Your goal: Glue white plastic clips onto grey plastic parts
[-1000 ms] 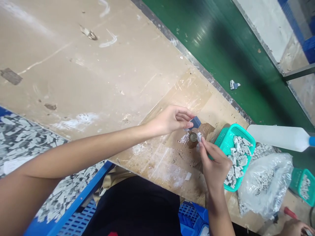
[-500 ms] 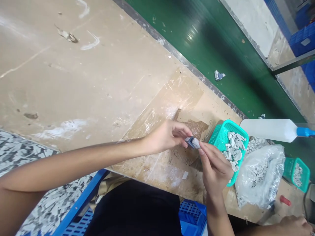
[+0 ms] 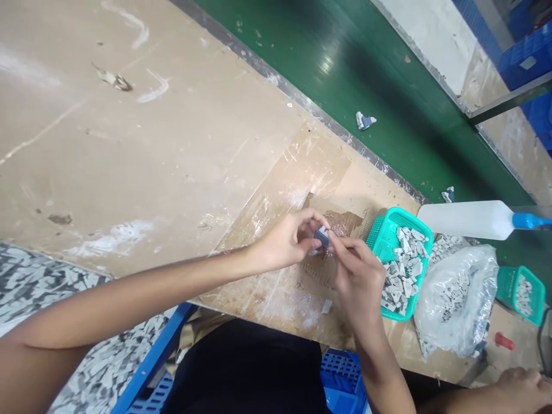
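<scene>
Leftward since half a second ago, the blue-grey part (image 3: pixel 321 237) and my right hand (image 3: pixel 359 277) have shifted. My left hand (image 3: pixel 288 238) pinches the part above the worktop (image 3: pixel 172 161), its pale side facing up; fingers cover too much to tell its long axis. My right fingertips meet its right edge; whether they grip it, I cannot tell. Further right are a green basket (image 3: pixel 389 240) of pale pieces and a white bottle (image 3: pixel 468 219).

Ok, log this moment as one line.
left hand: holds blue-grey piece | right hand: at same piece | green basket: beside right hand, pale pieces inside
</scene>
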Action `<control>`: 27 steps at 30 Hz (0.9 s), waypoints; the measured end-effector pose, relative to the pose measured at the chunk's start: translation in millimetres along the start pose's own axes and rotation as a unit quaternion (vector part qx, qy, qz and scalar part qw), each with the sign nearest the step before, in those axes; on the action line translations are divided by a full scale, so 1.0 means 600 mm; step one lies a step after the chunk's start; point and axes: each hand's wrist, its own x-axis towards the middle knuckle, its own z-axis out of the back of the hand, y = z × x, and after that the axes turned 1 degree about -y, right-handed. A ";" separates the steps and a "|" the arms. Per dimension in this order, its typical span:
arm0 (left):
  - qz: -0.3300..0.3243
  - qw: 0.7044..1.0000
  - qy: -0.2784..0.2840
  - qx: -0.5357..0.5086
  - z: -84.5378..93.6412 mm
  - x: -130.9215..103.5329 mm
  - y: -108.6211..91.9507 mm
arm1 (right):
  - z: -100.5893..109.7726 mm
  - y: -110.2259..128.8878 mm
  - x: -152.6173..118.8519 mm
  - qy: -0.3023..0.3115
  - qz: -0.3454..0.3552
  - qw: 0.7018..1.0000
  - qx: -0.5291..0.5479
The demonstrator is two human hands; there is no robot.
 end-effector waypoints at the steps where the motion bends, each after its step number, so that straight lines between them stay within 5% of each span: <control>1: 0.012 0.999 0.019 -0.029 0.002 0.003 -0.002 | 0.006 0.002 0.007 0.019 -0.012 1.000 0.003; 4: 0.065 0.989 0.042 -0.128 0.011 0.012 -0.016 | 0.041 0.002 0.017 0.022 -0.047 0.999 0.006; 11: 0.178 0.953 -0.027 -0.245 0.039 0.022 -0.027 | 0.124 -0.050 -0.035 -0.236 -0.174 0.956 0.010; 13: 0.186 0.955 -0.055 -0.225 0.041 0.026 -0.031 | 0.142 -0.077 -0.051 -0.259 -0.192 0.946 -0.006; 15: 0.148 0.972 -0.100 -0.152 0.048 0.043 -0.048 | 0.160 -0.104 -0.063 -0.214 -0.193 0.957 -0.041; 18: -0.024 0.974 -0.204 0.099 0.081 0.114 -0.102 | 0.171 -0.133 -0.072 -0.060 -0.171 0.981 -0.073; 20: -0.126 0.891 -0.297 0.318 0.116 0.190 -0.144 | 0.164 -0.145 -0.072 0.023 -0.154 0.984 -0.083; 22: -0.083 0.814 -0.393 0.420 0.152 0.269 -0.178 | 0.150 -0.152 -0.066 0.072 -0.146 0.980 -0.112; 27: -0.043 0.715 -0.418 0.558 0.194 0.382 -0.205 | 0.115 -0.156 -0.046 0.147 -0.135 0.961 -0.193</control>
